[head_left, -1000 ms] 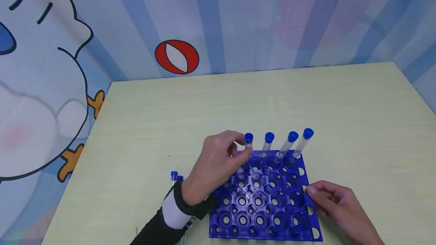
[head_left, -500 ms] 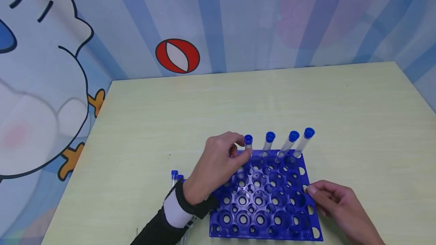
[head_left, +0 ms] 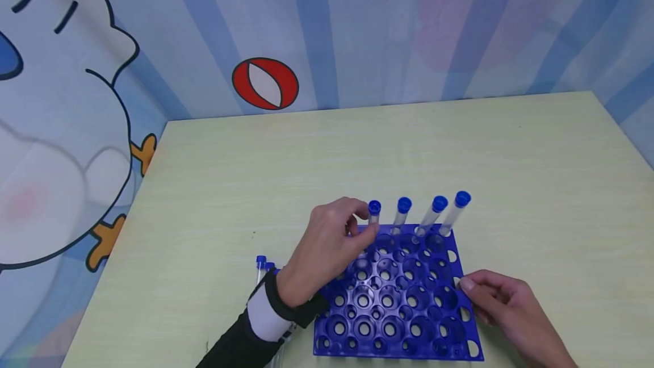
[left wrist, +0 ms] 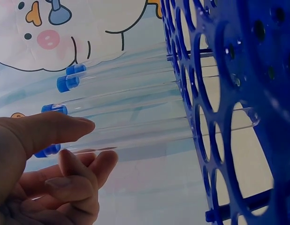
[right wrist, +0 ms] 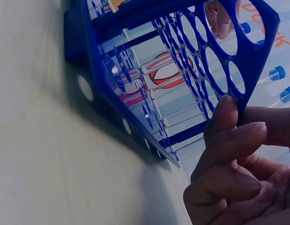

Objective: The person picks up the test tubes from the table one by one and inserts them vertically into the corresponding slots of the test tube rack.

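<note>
My left hand (head_left: 334,237) pinches a clear test tube (head_left: 374,209) with a blue cap at the back left of the blue test tube rack (head_left: 398,355). In the left wrist view the held tube (left wrist: 149,135) passes through a hole in the rack's top layer, its rounded end showing below. Three more blue-capped tubes, among them the rightmost tube (head_left: 461,200), stand along the back row, leaning somewhat. Thumb and fingers of my right hand (head_left: 511,314) grip the rack's right edge, as the right wrist view also shows.
More blue-capped tubes (head_left: 261,260) stand left of the rack, partly hidden behind my left wrist and dark sleeve (head_left: 235,339). The pale wooden table (head_left: 214,186) reaches back to a printed blue striped backdrop (head_left: 368,33).
The held tube's cap shifts very slightly at the back left of the rack. Both hands otherwise keep their places.
</note>
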A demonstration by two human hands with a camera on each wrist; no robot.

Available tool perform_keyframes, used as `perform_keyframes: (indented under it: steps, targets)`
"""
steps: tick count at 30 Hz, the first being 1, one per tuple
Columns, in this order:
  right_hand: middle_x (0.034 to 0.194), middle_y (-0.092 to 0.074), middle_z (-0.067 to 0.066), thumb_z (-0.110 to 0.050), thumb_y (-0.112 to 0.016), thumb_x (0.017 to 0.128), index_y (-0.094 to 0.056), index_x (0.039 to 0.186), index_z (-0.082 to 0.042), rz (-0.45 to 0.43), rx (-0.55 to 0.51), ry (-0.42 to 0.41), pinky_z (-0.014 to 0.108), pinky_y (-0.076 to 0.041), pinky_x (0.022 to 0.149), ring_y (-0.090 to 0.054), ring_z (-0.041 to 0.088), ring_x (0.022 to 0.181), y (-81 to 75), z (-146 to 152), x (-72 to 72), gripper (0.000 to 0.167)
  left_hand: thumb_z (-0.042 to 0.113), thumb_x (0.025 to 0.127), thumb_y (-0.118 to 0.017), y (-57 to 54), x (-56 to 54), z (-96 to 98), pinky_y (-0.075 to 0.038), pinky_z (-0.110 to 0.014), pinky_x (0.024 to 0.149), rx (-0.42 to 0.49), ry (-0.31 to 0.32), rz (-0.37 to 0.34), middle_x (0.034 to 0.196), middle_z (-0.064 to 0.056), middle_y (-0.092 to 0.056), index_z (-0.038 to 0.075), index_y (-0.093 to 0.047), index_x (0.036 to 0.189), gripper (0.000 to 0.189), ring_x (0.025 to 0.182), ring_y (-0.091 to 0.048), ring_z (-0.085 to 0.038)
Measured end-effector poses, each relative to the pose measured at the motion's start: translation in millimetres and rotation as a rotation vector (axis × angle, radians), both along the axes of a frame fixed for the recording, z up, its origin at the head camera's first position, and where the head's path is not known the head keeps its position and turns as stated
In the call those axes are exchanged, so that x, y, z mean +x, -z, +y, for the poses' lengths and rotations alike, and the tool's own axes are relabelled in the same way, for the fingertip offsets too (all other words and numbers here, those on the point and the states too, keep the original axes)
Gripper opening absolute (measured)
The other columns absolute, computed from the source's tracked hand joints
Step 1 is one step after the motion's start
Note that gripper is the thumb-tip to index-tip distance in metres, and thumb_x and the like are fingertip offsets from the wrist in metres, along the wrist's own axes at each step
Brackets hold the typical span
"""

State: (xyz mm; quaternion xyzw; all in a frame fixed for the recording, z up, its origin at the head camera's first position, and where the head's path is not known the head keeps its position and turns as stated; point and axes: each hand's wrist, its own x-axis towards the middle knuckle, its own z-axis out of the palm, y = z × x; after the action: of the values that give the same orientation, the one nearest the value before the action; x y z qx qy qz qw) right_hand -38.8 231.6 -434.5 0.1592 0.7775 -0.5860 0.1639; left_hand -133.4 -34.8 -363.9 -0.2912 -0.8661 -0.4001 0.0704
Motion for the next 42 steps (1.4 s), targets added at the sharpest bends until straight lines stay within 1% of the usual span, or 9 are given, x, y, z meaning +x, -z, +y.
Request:
perform_keyframes:
  steps: [3,7,10,17,21,25,32,38,42]
  targets:
    - [0.072,-0.053,0.004,-0.042,-0.054,0.089,-0.060,0.106,0.000,0.005,0.000,-0.002,0.029,-0.042,0.057,-0.051,0.019,0.065,0.0,0,-0.1,0.046,0.011,0.081,-0.067,0.3,0.4,0.2,-0.041,-0.017,0.049,-0.011,-0.007,-0.022,0.080,-0.002,-0.062,0.004,-0.065,0.092,0.013,0.057,-0.046,-0.005]
    - [0.070,-0.053,0.003,-0.040,-0.053,0.090,-0.060,0.104,0.001,0.037,0.003,-0.013,0.029,-0.042,0.056,-0.051,0.019,0.063,0.6,0,0.9,0.044,0.011,0.080,-0.067,0.5,0.8,0.2,-0.042,-0.017,0.050,-0.018,-0.007,-0.059,0.083,-0.005,-0.063,0.002,-0.065,0.094,0.017,0.058,-0.048,-0.007]
    - [0.070,-0.053,0.003,-0.041,-0.053,0.090,-0.060,0.105,0.000,0.029,0.012,-0.011,0.029,-0.042,0.056,-0.051,0.019,0.064,0.5,0,0.8,0.044,0.012,0.080,-0.068,0.6,1.5,-0.7,-0.043,-0.017,0.051,-0.029,-0.014,-0.088,0.086,-0.008,-0.065,0.001,-0.065,0.096,0.020,0.059,-0.049,-0.008]
    - [0.072,-0.054,0.003,-0.042,-0.054,0.089,-0.059,0.106,0.000,0.001,0.009,0.009,0.029,-0.043,0.058,-0.052,0.019,0.065,-0.9,0,0.3,0.046,0.022,0.080,-0.069,1.2,2.7,-6.9,-0.042,-0.018,0.049,-0.100,-0.086,-0.184,0.072,0.001,-0.057,0.004,-0.065,0.098,0.026,0.057,-0.049,-0.007]
    - [0.073,-0.055,0.003,-0.043,-0.054,0.089,-0.059,0.107,0.000,-0.018,0.006,0.016,0.028,-0.043,0.059,-0.052,0.019,0.066,-1.1,0,-0.4,0.047,0.021,0.082,-0.067,1.7,6.8,-13.6,-0.042,-0.018,0.050,-0.110,-0.108,-0.165,0.072,0.000,-0.057,0.005,-0.065,0.099,0.023,0.057,-0.047,-0.006]
    - [0.074,-0.056,0.004,-0.043,-0.055,0.089,-0.059,0.107,0.000,-0.020,0.000,0.013,0.028,-0.043,0.059,-0.052,0.019,0.066,-0.7,0,-0.5,0.046,0.019,0.083,-0.066,-0.5,15.9,-24.9,-0.041,-0.019,0.050,-0.102,-0.137,-0.127,0.073,0.001,-0.058,0.005,-0.066,0.097,0.020,0.057,-0.047,-0.006]
    - [0.073,-0.055,0.004,-0.042,-0.054,0.089,-0.060,0.106,0.000,0.006,0.024,0.007,0.028,-0.043,0.058,-0.052,0.018,0.065,0.0,0,-0.3,0.046,0.016,0.078,-0.072,-0.8,32.5,-51.6,-0.040,-0.019,0.051,-0.115,-0.265,-0.079,0.069,0.006,-0.056,0.006,-0.067,0.090,0.017,0.058,-0.049,-0.008]
    - [0.071,-0.055,0.003,-0.041,-0.054,0.090,-0.059,0.105,0.001,0.022,0.017,0.009,0.028,-0.043,0.057,-0.052,0.018,0.063,1.5,-1,0.6,0.045,0.012,0.078,-0.071,3.9,39.0,-72.7,-0.040,-0.020,0.050,-0.128,-0.365,-0.124,0.066,0.004,-0.056,0.008,-0.068,0.088,0.011,0.057,-0.046,-0.006]
    - [0.071,-0.055,0.003,-0.042,-0.053,0.090,-0.060,0.105,0.001,0.017,0.026,0.001,0.028,-0.043,0.057,-0.052,0.019,0.064,2.2,-1,-0.2,0.046,0.009,0.080,-0.068,10.3,42.8,-89.0,-0.043,-0.021,0.054,-0.119,-0.431,-0.162,0.069,0.004,-0.060,0.009,-0.069,0.087,0.007,0.059,-0.049,-0.006]
